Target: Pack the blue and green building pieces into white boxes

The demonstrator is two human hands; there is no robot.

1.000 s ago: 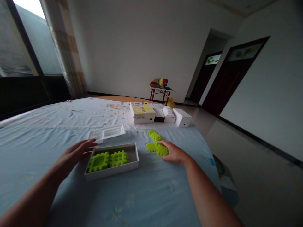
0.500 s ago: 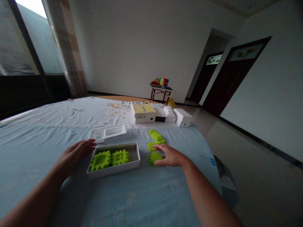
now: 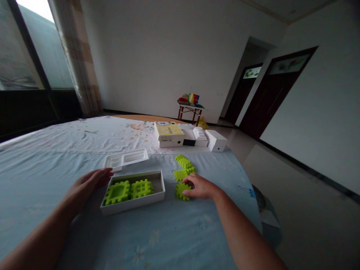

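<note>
A shallow white box (image 3: 132, 204) stands in front of me, with a green notched block with a recessed top (image 3: 117, 192) and a green notched block with a lattice top (image 3: 141, 188) inside. My left hand (image 3: 92, 182) rests beside the box's left end, fingers stretched out and holding nothing. To the right of the box, my right hand (image 3: 200, 186) has its thumb and fingers around the edges of a flat green interlocking tile (image 3: 182, 191) lying on the cloth. Just beyond it lies another green tile (image 3: 180, 175), and several more overlap in a row (image 3: 184, 162) behind.
A white plastic tray (image 3: 126, 159) lies behind the box. Farther back stand a yellow and white carton (image 3: 169, 135) and small white boxes (image 3: 216, 141). A blue clip (image 3: 250, 192) is at the right edge of the cloth-covered table (image 3: 168, 240).
My right hand has drawn slightly nearer, and its fingers have curled in from the farther tile to the nearest tile. My left hand stays beside the box. The view has shifted slightly.
</note>
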